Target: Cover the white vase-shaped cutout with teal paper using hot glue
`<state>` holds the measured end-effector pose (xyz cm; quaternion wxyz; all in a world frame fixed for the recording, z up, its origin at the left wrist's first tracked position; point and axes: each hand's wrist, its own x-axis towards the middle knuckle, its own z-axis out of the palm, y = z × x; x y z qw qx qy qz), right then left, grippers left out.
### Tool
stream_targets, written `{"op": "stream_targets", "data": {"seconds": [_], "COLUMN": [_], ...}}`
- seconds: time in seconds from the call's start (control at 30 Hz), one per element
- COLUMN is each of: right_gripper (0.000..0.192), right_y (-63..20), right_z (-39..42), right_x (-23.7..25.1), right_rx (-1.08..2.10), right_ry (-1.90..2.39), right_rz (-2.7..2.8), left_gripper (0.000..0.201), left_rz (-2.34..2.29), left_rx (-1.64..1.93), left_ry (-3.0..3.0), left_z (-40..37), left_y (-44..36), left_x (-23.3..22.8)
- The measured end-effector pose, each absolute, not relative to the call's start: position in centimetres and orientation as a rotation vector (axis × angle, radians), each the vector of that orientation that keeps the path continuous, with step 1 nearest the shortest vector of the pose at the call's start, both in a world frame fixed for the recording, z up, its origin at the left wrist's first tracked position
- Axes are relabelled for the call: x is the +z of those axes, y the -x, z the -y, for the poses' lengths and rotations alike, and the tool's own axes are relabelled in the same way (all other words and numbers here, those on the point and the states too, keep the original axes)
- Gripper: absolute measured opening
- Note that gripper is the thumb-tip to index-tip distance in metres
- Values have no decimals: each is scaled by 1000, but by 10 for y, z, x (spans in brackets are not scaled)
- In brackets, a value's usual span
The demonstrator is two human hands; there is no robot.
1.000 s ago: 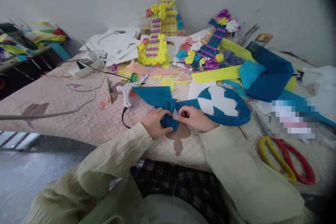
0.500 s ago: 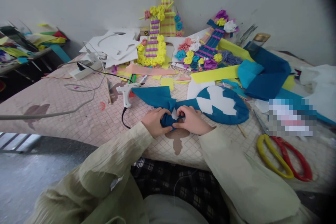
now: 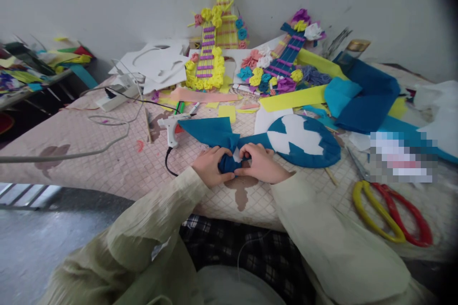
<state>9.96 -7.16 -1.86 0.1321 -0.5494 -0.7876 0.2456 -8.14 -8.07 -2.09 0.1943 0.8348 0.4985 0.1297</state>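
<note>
No writing, label, brand or number can be read anywhere on the table [image 3: 89, 152]; the patch right of the blue felt [image 3: 304, 140] is blurred out.

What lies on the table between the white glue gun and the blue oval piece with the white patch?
In the head view, a blue fabric fan spreads between the glue gun and the blue oval piece.

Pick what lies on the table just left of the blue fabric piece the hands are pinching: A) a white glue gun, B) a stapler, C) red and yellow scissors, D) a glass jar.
A: the white glue gun lies beside the left tip of the blue fabric piece, which the left hand and right hand pinch.
</note>
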Motion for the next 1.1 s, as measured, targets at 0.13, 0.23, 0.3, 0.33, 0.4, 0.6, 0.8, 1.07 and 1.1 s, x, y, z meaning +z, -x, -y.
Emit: {"op": "stream_targets", "data": {"seconds": [0.13, 0.23, 0.3, 0.33, 0.4, 0.6, 0.8, 1.07, 1.1], "right_gripper": [33, 34, 33, 32, 29, 24, 26, 26, 25], "right_y": [-96, -97, -98, -98, -97, -90, -92, -93, -94], "right_z": [70, 68, 68, 68, 68, 72, 72, 72, 71], "right_x": [-17, -15, -16, -16, -18, -20, -21, -22, -22], "right_rx": [677, 713, 757, 769, 744, 669, 680, 654, 671], "right_ry": [1663, 1673, 1644, 1633, 1639, 1714, 1681, 1660, 1652], "right_rz": [2302, 2319, 2299, 2273, 2213, 2172, 2171, 2161, 2158], "left_gripper": [50, 47, 44, 43, 42, 46, 26, 32, 31], "left_rz": [-1339, -1289, -1306, -1320, -1334, -1186, -1216, -1202, -1223], "left_rx": [363, 338, 340, 347, 364, 408, 733, 596, 596], "left_ry": [-2354, -2359, -2363, -2367, -2378, -2429, -2530, -2897, -2893], "left_z": [76, 73, 73, 74, 74, 71, 99, 137, 138], "left_y": [84, 86, 86, 86, 85, 93, 104, 93, 91], "left_x": [-21, -21, -21, -21, -21, -26, -27, -40, -41]}}
